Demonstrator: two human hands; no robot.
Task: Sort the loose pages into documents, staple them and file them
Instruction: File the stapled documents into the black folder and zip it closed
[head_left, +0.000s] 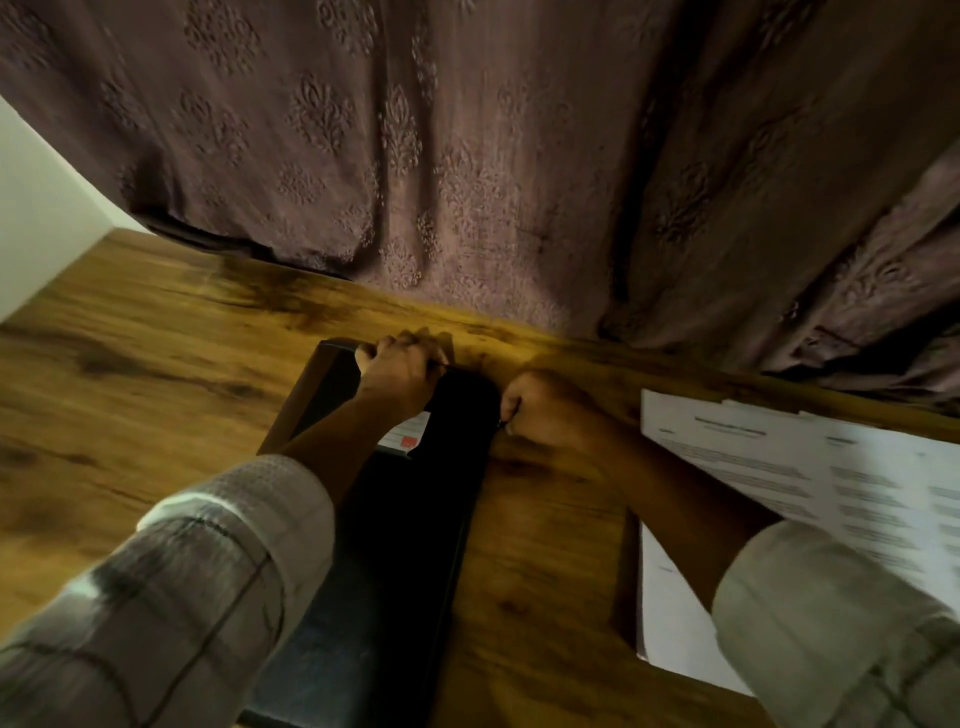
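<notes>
A black file folder lies on the wooden table in front of me, its length running away from me. My left hand grips the folder's far top edge. My right hand is closed at the folder's far right corner, apparently pinching something small and dark; the blur hides what it is. A white page with a red mark shows inside the folder, under my left wrist. A pile of printed white pages lies on the table to the right, partly under my right forearm.
A brown patterned curtain hangs along the table's far edge. A white wall stands at the far left. Bare wood stretches to the left of the folder and between the folder and the pages.
</notes>
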